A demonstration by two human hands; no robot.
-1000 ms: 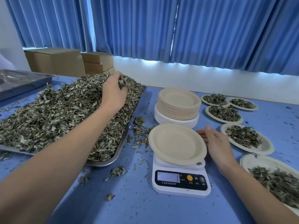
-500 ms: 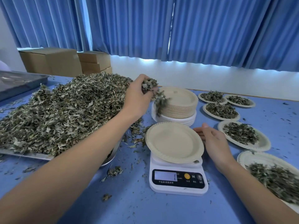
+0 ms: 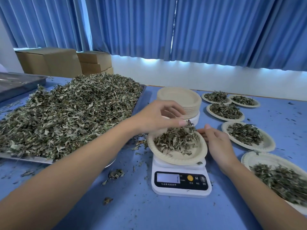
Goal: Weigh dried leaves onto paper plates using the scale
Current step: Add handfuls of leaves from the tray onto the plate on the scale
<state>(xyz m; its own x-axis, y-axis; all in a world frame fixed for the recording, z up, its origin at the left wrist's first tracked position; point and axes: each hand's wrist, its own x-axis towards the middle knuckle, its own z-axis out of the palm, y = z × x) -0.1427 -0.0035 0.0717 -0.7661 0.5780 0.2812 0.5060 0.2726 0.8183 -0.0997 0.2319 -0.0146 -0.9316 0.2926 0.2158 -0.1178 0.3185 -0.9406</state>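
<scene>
A: Change since half a second ago: the left hand [image 3: 159,118] has carried its handful from the heap over to the scale [image 3: 181,181]. The paper plate [image 3: 182,161] there was bare and now holds a loose mound of dried leaves [image 3: 176,140].

B: Hands?

A: The left hovers over the plate's far rim with its fingers slack and spread, gripping nothing I can make out. The right hand [image 3: 217,143] lies flat and open just beside the plate's right rim; contact is uncertain.

B: Progress, left to right?

A: The tray [image 3: 25,159] is piled high, so plenty of stock is left. One portion is on the scale, but the display is unreadable, so whether it is on weight is unknown. Five filled plates [image 3: 244,133] sit on the right, and a tall stack of empty plates [image 3: 181,98] stands behind the scale. My judgement: early to mid run.

B: Clearances?

A: It is tight. The tray rim is close on the scale's left, the stack is just behind, and the right hand sits between the scale and the nearest filled plate. The open desk [image 3: 149,209] lies in front of the scale, littered with crumbs.
</scene>
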